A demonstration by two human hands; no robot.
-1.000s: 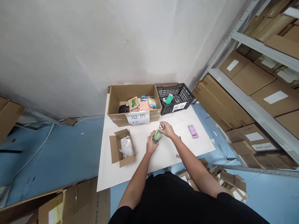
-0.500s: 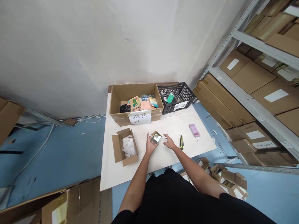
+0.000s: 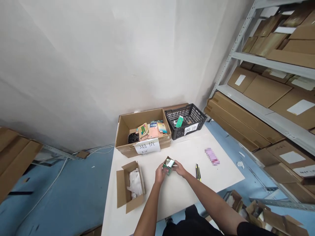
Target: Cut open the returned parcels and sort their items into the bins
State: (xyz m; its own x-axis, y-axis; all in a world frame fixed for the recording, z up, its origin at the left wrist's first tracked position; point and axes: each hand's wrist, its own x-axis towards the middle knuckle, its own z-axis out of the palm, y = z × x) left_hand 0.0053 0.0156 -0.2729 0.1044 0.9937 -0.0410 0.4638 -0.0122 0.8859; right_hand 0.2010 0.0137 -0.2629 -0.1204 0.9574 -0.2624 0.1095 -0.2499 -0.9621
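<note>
A small green box with its top open is held just above the white table. Around its left side are the fingers of my left hand. My right hand grips the box's right edge near the white flap; its fingertips are partly hidden. To the left stands an open cardboard carton with white wrapping inside. A black and yellow utility knife lies to the right of my right hand.
At the table's back stand a large cardboard box of small packages and a black plastic crate holding a green box. A blurred pink item lies at the right. Shelves of cartons rise on the right.
My right hand has closed in from beside the small box and now grips it. The box has turned, showing its green side. The camera view has tilted upward.
</note>
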